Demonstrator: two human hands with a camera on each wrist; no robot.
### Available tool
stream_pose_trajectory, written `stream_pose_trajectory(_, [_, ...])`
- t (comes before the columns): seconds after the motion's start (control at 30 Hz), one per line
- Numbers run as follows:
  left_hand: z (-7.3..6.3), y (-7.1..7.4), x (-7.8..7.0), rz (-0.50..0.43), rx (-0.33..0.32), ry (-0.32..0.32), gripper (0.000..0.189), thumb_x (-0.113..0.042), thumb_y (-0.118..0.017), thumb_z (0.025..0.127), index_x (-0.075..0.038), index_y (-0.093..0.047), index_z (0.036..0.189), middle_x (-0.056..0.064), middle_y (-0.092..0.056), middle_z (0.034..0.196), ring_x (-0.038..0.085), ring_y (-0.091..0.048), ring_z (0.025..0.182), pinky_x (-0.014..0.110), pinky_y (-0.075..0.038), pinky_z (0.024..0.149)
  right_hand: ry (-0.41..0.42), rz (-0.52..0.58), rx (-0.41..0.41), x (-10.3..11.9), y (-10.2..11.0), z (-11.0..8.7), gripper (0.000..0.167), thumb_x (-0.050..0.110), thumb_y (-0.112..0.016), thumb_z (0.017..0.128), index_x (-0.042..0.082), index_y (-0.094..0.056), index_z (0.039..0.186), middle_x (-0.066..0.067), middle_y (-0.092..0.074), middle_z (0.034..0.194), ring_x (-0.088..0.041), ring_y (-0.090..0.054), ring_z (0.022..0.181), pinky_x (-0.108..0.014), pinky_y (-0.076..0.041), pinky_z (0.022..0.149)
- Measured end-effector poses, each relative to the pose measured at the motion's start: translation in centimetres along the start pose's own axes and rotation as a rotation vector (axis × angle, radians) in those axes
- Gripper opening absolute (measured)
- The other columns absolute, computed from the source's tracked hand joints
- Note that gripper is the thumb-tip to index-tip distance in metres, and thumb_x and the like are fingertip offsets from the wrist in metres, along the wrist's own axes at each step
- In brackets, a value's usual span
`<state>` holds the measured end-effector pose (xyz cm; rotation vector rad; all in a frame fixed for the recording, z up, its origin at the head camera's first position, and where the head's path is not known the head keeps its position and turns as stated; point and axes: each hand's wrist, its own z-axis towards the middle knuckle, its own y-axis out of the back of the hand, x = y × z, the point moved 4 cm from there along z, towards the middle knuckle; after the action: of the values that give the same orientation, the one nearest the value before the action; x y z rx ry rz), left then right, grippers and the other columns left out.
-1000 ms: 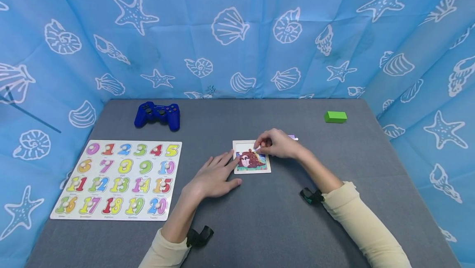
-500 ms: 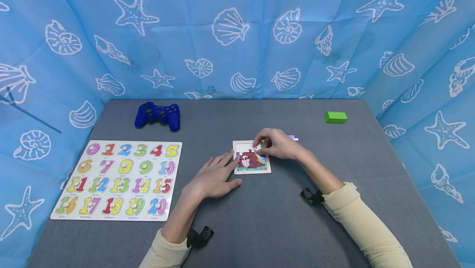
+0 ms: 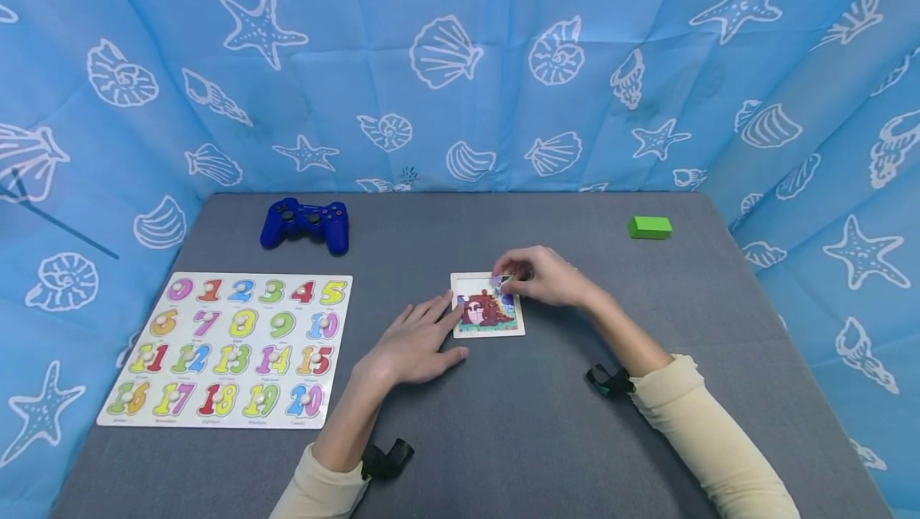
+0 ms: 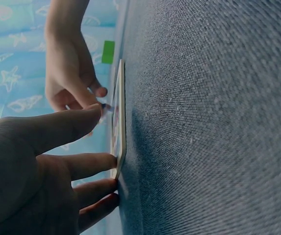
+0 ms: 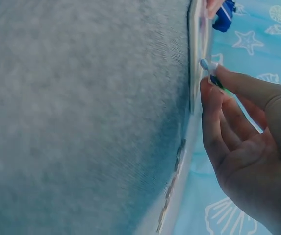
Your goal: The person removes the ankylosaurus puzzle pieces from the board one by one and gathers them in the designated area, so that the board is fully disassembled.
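A small square jigsaw puzzle in a pale tray point(image 3: 490, 334) lies at the middle of the table; its lower part shows a figure with dark red hair, while bare white shows at the upper left. My left hand point(image 3: 415, 345) rests at the tray's left side, fingers extended, fingertips touching its edge in the left wrist view. Above the upper right of the tray, my right hand point(image 3: 545, 278) pinches a jigsaw piece point(image 5: 216, 82) between thumb and fingers. That piece looks tilted in the right wrist view, and the fingers partly hide it.
Loose puzzle pieces point(image 5: 172, 188) lie on the table beyond the right hand, mostly hidden in the head view. A number board point(image 3: 230, 350) is at left, a blue game controller point(image 3: 307, 223) at back left, and a green block point(image 3: 650, 227) at back right.
My right hand has shifted slightly right with the jigsaw piece, more of which now shows, and covers the loose pieces behind it. The left hand has stayed put.
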<state>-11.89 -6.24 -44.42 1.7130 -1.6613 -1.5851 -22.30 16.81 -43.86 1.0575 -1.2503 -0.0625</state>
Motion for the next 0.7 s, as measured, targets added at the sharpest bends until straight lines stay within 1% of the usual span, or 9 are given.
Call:
stream_pose_trajectory(0.17, [0.0, 0.0, 0.0, -0.002, 0.001, 0.002, 0.072, -0.048, -0.056, 0.111, -0.021, -0.031, 0.173, 0.003, -0.016, 0.185, 0.028, -0.016, 0.173, 0.058, -0.011, 0.141, -0.027, 0.096, 0.007, -0.1, 0.8, -0.7, 0.023, 0.004, -0.078, 0.098, 0.002, -0.077, 0.122, -0.012, -0.078, 0.106, -0.021, -0.073, 0.084, -0.027, -0.06, 0.07])
stream_pose_trajectory(0.27, [0.0, 0.0, 0.0, -0.003, 0.0, 0.001, 0.072, -0.048, -0.057, 0.111, -0.021, -0.031, 0.173, 0.003, -0.016, 0.185, 0.028, -0.016, 0.173, 0.058, -0.011, 0.141, -0.054, 0.123, 0.001, -0.4, 1.4, -1.4, 0.024, 0.004, -0.078, 0.099, 0.001, -0.076, 0.122, -0.013, -0.077, 0.104, -0.025, -0.072, 0.08, -0.03, -0.062, 0.066])
stream_pose_trajectory(0.47, [-0.1, 0.0, -0.1, -0.007, -0.008, -0.005, 0.072, -0.047, -0.057, 0.111, -0.021, -0.031, 0.173, 0.003, -0.016, 0.185, 0.028, -0.016, 0.173, 0.058, -0.011, 0.141, -0.091, 0.155, -0.042, -1.3, 3.0, -2.7, 0.025, 0.003, -0.077, 0.099, 0.0, -0.076, 0.123, -0.017, -0.077, 0.102, -0.033, -0.075, 0.08, -0.039, -0.065, 0.067])
stream_pose_trajectory(0.7, [-0.2, 0.1, -0.1, -0.007, -0.011, -0.011, 0.072, -0.046, -0.057, 0.111, -0.02, -0.031, 0.173, 0.004, -0.016, 0.185, 0.028, -0.016, 0.173, 0.058, -0.011, 0.141, -0.114, 0.129, -0.08, -2.0, 5.0, -4.3, 0.023, 0.005, -0.075, 0.101, 0.001, -0.075, 0.123, -0.017, -0.077, 0.107, -0.031, -0.074, 0.084, -0.039, -0.065, 0.07])
